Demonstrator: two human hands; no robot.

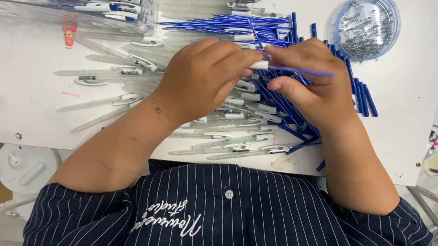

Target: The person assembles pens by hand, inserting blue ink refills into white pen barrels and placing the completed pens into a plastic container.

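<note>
Both forearms bare, angled inward from the near edge of the white table (0,100). Left hand (199,79) curled, fingertips pinched. Right hand (313,85) curled opposite, fingers pinched, knuckles nearly touching.

Left hand (200,76) and right hand (310,82) meet over the middle of the white table (2,83), both gripping one blue pen refill (297,70) with a white end. Beneath them lie blue refills (290,117) and clear pen barrels (117,101). A round container of small springs (366,24) sits near the far right corner.

White worktable (0,100) under bright, even light
</note>
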